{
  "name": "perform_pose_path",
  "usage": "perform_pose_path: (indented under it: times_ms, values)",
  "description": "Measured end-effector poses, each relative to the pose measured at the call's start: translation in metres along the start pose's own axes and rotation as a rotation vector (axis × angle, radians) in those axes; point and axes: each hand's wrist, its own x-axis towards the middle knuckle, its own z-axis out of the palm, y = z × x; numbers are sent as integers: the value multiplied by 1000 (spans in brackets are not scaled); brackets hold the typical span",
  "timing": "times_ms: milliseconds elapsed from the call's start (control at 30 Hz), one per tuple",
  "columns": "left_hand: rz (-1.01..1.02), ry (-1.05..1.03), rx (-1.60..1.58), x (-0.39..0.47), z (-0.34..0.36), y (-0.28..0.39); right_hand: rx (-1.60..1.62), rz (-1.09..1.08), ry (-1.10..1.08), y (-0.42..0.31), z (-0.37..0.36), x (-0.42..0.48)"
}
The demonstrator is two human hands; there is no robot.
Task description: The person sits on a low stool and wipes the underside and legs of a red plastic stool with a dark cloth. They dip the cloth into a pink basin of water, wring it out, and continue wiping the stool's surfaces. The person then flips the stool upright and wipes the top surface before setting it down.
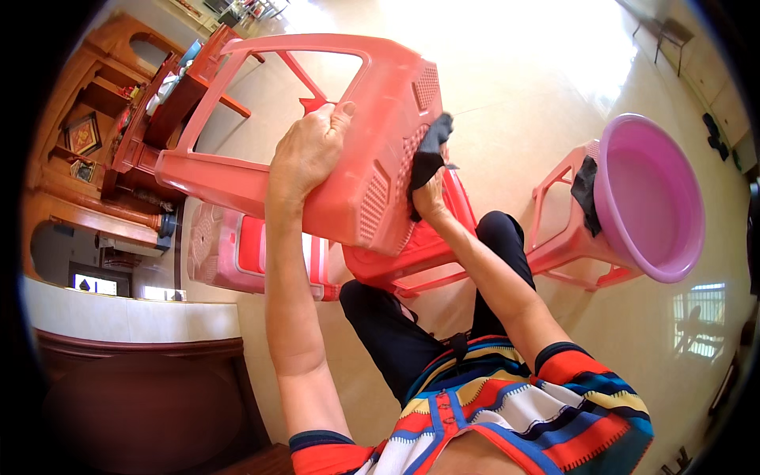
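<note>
A red plastic stool (332,196) is tipped on its side in front of me, its textured seat facing right. My left hand (312,145) grips the edge of an opening in its side, thumb on top. My right hand (432,193) holds a dark cloth (428,157) flat against the seat, partly covered by it. Beneath the tipped stool, near my knees, stands another red plastic stool (409,261). On the right, a pink plastic basin (647,196) rests on a further red stool (564,237), with a second dark cloth (586,196) hanging beside the basin.
Behind my left forearm lies another red and pale plastic stool (219,243). Wooden furniture (133,142) holding small items lines the left side, above a pale low wall (136,317). Dark shoes (715,136) lie by the far right wall, near a chair (671,38).
</note>
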Motion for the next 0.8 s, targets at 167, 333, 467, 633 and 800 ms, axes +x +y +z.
perform_pose_path:
  times_ms: [167,333,467,633,800]
  values:
    - [26,28,-4,4,2,-6,-94,-21,130,-6,25,-95]
    - [-33,29,100,-4,-1,4,-127,-458,-118,-99,-8,-59]
    - [-51,27,105,-4,-3,7,69,-446,110,-88,-15,67]
    - [0,57,66,-1,-5,18,70,-125,179,37,-1,87]
    - [-16,85,73,-3,1,4,487,440,140,-7,10,-43]
